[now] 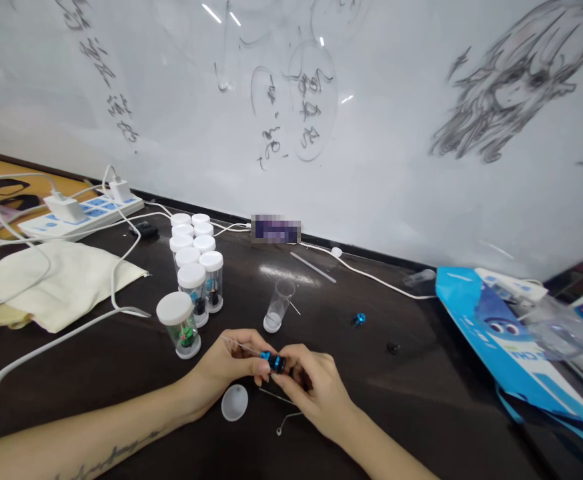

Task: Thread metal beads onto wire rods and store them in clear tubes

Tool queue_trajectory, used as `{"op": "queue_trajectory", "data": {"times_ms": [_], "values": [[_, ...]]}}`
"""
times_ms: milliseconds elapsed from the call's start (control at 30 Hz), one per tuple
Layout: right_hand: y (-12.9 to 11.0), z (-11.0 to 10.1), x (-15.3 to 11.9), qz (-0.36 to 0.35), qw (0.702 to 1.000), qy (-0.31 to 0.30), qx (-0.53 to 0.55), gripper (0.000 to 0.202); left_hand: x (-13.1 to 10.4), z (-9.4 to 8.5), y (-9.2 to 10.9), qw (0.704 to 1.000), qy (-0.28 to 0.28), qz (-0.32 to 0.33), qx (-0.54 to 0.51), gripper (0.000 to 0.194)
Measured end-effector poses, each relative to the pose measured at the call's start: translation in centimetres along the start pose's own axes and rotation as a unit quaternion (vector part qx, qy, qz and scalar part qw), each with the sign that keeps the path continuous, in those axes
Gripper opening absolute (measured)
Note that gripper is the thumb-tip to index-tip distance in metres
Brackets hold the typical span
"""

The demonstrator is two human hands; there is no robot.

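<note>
Between my two hands is a small blue and black part (273,362), with a thin pale rod running out of it to the left. My left hand (239,357) pinches its blue end between thumb and fingers. The fingers of my right hand (316,380) close on its black end. Just below my left hand lies a white round lid (234,403). A clear open tube with a white base (277,305) stands beyond my hands. Under my right hand, a thin wire with a small looped end (279,431) is partly hidden.
Several clear jars with white lids (175,309) stand in rows at left. A blue piece (359,319) and a small black piece (393,347) lie to the right, near a blue bag (491,333). White cables, a power strip (84,217) and a cream cloth (61,280) occupy the left.
</note>
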State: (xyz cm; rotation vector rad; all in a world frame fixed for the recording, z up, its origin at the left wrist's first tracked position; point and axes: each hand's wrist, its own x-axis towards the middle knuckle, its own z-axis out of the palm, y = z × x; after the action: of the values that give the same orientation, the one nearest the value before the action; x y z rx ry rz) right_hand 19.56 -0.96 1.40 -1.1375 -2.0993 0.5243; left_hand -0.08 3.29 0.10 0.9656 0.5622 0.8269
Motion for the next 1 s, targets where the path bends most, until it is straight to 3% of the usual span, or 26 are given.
{"op": "queue_trajectory", "data": {"times_ms": [1000], "values": [[-0.24, -0.15, -0.08, -0.001, 1.000, -0.008, -0.022, 0.015, -0.09, 0.31, 0.46, 1.000, 0.003, -0.006, -0.001, 0.020]]}}
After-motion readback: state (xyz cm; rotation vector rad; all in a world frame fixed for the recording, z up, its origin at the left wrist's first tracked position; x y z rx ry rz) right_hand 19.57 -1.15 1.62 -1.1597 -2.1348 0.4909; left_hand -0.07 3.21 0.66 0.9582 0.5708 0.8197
